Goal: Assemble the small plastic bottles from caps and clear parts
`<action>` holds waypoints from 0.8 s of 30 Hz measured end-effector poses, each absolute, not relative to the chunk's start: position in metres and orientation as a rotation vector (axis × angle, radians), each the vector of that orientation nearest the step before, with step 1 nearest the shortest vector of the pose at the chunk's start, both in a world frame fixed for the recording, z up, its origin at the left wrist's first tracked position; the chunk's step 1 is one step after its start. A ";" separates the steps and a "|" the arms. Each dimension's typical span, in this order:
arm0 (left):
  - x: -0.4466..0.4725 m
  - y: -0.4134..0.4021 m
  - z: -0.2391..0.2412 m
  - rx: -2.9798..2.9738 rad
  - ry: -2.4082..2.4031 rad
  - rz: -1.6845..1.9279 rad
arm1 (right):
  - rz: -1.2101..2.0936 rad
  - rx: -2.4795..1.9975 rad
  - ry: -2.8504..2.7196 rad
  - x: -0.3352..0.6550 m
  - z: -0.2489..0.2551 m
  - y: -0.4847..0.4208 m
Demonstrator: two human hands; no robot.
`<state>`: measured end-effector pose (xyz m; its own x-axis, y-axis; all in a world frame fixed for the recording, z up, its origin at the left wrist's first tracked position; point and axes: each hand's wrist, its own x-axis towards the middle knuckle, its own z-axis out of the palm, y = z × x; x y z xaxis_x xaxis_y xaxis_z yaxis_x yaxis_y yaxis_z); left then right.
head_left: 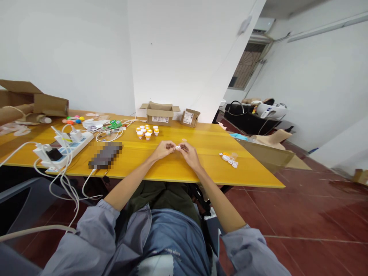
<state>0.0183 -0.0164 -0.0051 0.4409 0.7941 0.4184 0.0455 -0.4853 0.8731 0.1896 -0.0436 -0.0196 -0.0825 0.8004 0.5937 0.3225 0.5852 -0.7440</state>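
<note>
Yellow table [172,168] against white wall, red tile floor to right. Left hand [163,149] and right hand [188,152] meet over table middle, near front edge, fingertips pinching small white piece [178,147] between them. Cluster of orange-and-white caps [147,131] just behind hands. Loose white bits [230,158] toward right edge. Two open cardboard boxes [160,114] at back edge. Blurred flat device [105,155] left of hands, power strip [66,147] with white cables near left front corner.
</note>
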 end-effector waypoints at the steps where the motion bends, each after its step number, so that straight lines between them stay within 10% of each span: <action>1: 0.018 -0.016 -0.005 1.848 0.709 1.115 | 0.515 -0.947 -1.667 0.190 -0.020 -0.043; 24: 0.018 -0.014 -0.006 1.832 0.692 1.116 | 0.445 -0.950 -1.750 0.192 -0.023 -0.041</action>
<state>0.0180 -0.0139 -0.0057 0.4464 0.7912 0.4180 0.0229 -0.4771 0.8785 0.1925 -0.0409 -0.0230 -0.1374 0.7748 0.6171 0.3853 0.6158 -0.6873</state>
